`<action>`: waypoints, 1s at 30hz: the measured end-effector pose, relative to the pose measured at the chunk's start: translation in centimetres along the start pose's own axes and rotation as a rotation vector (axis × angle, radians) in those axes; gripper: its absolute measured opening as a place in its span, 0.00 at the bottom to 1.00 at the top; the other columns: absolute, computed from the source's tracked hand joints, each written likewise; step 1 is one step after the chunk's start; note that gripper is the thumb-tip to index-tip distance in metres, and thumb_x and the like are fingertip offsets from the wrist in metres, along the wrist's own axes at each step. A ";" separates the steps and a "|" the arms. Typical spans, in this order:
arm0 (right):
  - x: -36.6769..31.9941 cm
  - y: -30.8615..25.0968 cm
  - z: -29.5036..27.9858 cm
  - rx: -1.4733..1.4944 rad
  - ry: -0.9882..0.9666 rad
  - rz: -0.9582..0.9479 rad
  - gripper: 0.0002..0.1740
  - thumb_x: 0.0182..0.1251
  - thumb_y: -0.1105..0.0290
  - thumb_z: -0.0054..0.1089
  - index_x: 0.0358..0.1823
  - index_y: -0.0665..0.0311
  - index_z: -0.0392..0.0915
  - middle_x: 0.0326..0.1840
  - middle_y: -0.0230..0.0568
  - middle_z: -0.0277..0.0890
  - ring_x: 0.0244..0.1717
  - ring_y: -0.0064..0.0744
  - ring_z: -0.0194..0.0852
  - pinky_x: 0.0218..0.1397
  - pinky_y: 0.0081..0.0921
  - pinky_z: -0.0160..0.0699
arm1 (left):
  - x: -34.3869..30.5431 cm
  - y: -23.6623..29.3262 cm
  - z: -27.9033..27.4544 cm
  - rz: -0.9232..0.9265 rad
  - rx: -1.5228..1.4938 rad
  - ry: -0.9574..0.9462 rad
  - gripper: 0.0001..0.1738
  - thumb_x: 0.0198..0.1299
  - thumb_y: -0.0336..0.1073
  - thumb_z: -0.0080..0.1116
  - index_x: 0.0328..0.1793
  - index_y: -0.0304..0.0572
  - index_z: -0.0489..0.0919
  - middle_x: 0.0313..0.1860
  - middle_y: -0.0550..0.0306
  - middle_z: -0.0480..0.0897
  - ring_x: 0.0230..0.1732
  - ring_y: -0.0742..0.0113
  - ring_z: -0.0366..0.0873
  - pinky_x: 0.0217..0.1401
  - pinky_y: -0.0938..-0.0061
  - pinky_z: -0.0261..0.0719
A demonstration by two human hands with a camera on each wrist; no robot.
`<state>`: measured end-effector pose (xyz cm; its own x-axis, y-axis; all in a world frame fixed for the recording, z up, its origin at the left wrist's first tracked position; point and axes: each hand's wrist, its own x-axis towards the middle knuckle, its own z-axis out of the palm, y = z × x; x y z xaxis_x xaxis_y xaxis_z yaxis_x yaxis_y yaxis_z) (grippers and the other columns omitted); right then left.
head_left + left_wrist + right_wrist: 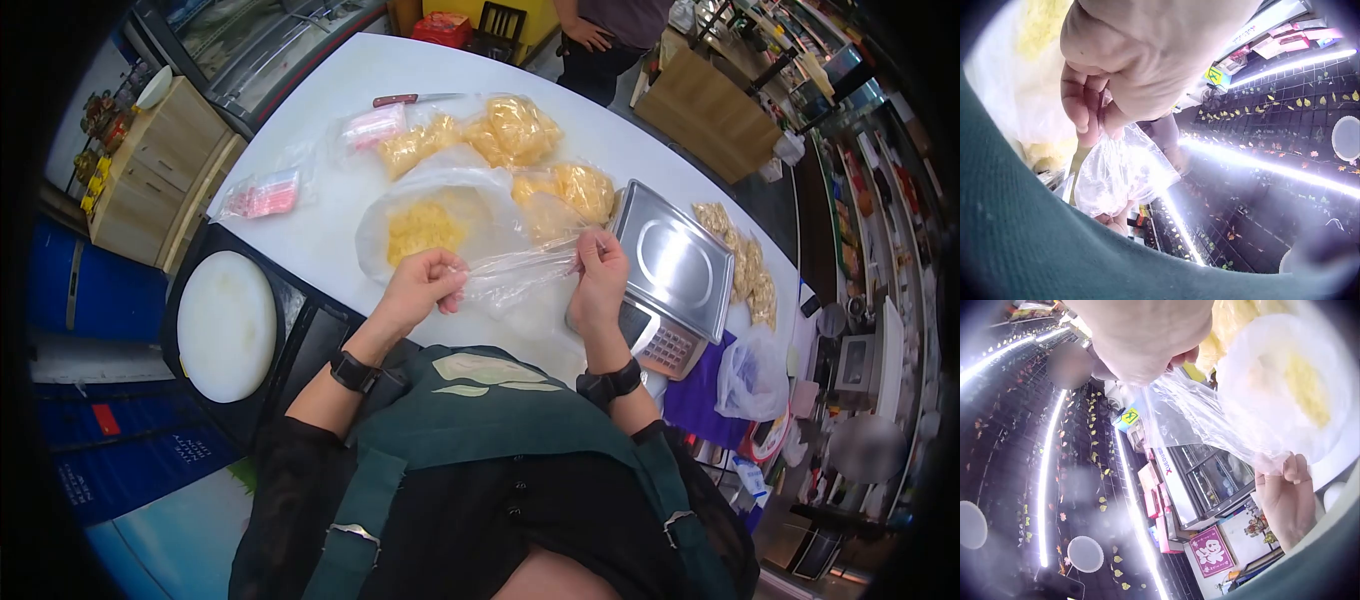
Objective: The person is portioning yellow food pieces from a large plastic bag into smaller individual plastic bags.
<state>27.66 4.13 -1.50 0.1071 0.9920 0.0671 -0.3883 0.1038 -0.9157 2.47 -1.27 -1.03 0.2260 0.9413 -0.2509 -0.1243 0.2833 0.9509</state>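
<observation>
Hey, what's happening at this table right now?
A person in a green apron holds a clear plastic bag stretched between both hands, the left hand pinching one end and the right hand the other. The bag looks empty. Just beyond it on the white table lies a large open bag of yellow food, with several filled bags farther back. A scale sits beside the right hand.

Steel scale (pixel 672 262) at 3 o'clock on white table (pixel 320 235). Knife (pixel 415 98) at 12, yellow filled bags (pixel 520 130) beside it. Pink packets (pixel 262 195) at 10. Round white board (pixel 226 325) at 9.
</observation>
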 end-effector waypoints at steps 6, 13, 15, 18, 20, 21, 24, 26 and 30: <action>-0.7 0.8 -1.1 -0.077 0.135 -0.012 0.10 0.73 0.66 0.59 0.36 0.64 0.72 0.25 0.29 0.70 0.20 0.17 0.64 0.23 0.17 0.66 | 1.7 -0.5 -1.6 -0.007 0.025 0.049 0.11 0.70 0.39 0.57 0.45 0.39 0.78 0.29 0.60 0.80 0.29 0.75 0.78 0.33 0.81 0.75; -0.6 1.1 -0.1 -0.030 0.278 0.041 0.12 0.75 0.64 0.57 0.36 0.63 0.69 0.23 0.30 0.67 0.18 0.18 0.63 0.21 0.19 0.68 | 1.8 0.6 4.1 -0.239 -0.594 -0.072 0.10 0.68 0.38 0.60 0.49 0.42 0.75 0.41 0.60 0.79 0.43 0.72 0.79 0.33 0.80 0.72; -0.7 1.5 -0.4 -0.032 0.264 0.045 0.12 0.75 0.63 0.57 0.37 0.63 0.69 0.23 0.30 0.68 0.18 0.18 0.64 0.22 0.19 0.69 | 3.7 -1.7 3.3 -0.178 -0.507 -0.114 0.09 0.67 0.36 0.61 0.48 0.43 0.75 0.40 0.60 0.79 0.42 0.72 0.79 0.31 0.82 0.71; -0.5 2.3 -1.4 -0.016 0.266 0.037 0.11 0.75 0.63 0.56 0.38 0.64 0.71 0.24 0.30 0.69 0.20 0.18 0.66 0.22 0.19 0.70 | 4.5 -2.8 2.5 -0.105 -0.289 -0.179 0.08 0.65 0.33 0.63 0.46 0.43 0.75 0.39 0.61 0.79 0.40 0.73 0.79 0.29 0.84 0.69; -0.4 2.6 -2.3 0.001 0.290 0.025 0.11 0.75 0.63 0.56 0.39 0.64 0.71 0.25 0.30 0.70 0.21 0.19 0.67 0.23 0.19 0.70 | 4.6 -3.1 2.2 -0.097 -0.158 -0.208 0.08 0.65 0.32 0.63 0.46 0.43 0.75 0.39 0.62 0.79 0.39 0.73 0.80 0.27 0.85 0.69; -0.4 2.5 -2.4 0.003 0.304 0.029 0.11 0.75 0.64 0.56 0.40 0.64 0.72 0.25 0.31 0.71 0.22 0.19 0.68 0.23 0.19 0.71 | 4.6 -2.8 2.1 -0.135 -0.106 -0.186 0.08 0.65 0.31 0.63 0.46 0.43 0.75 0.40 0.61 0.79 0.38 0.74 0.79 0.27 0.84 0.69; -0.5 1.9 -2.2 -0.017 0.315 0.045 0.10 0.75 0.64 0.56 0.40 0.64 0.72 0.27 0.31 0.73 0.24 0.19 0.70 0.24 0.20 0.72 | 4.0 -0.3 3.5 -0.250 -0.219 -0.073 0.10 0.64 0.29 0.64 0.48 0.43 0.74 0.41 0.61 0.79 0.38 0.74 0.80 0.28 0.83 0.71; -0.5 1.9 -1.9 -0.041 0.305 0.056 0.10 0.75 0.64 0.56 0.41 0.64 0.72 0.28 0.31 0.74 0.25 0.20 0.71 0.25 0.20 0.73 | 4.0 0.2 3.8 -0.324 -0.386 0.025 0.13 0.63 0.28 0.64 0.50 0.43 0.74 0.42 0.61 0.79 0.38 0.73 0.80 0.29 0.83 0.73; -0.5 2.4 -1.8 0.013 0.255 0.056 0.10 0.76 0.64 0.56 0.41 0.64 0.72 0.29 0.32 0.75 0.26 0.20 0.72 0.26 0.21 0.74 | 4.9 -1.7 2.8 -0.204 -0.350 -0.183 0.22 0.61 0.26 0.65 0.59 0.45 0.71 0.48 0.61 0.79 0.42 0.71 0.81 0.39 0.80 0.79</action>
<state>28.28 3.71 -4.44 0.3116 0.9462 -0.0871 -0.4119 0.0519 -0.9097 6.49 2.35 -3.38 0.4432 0.8205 -0.3611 -0.3720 0.5349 0.7586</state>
